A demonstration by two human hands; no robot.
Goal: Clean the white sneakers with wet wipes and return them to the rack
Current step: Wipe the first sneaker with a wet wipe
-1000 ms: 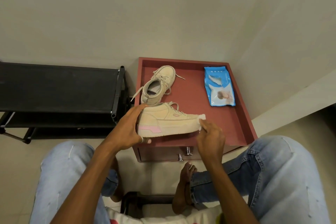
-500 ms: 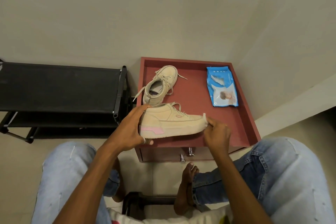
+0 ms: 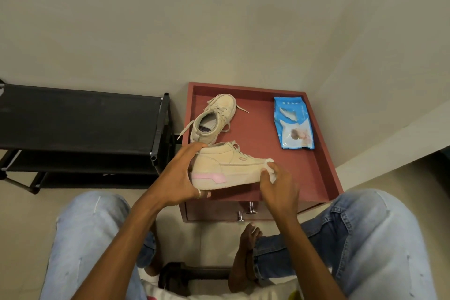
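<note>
Here: black rack point(image 3: 80, 124) at left, just beside red cabinet point(image 3: 304, 178). On cabinet top, second sneaker point(image 3: 214, 119) at back, wipes pack point(image 3: 293, 126) at right. Left hand point(image 3: 180, 178) grips heel of front sneaker point(image 3: 226, 170) at cabinet front edge. Right hand point(image 3: 277, 187) pinches wet wipe point(image 3: 272, 177) against toe.

No legible text (wipes pack point(image 3: 293, 126) print blurry)

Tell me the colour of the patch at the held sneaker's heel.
Pink patch, seen in the head view.
</note>
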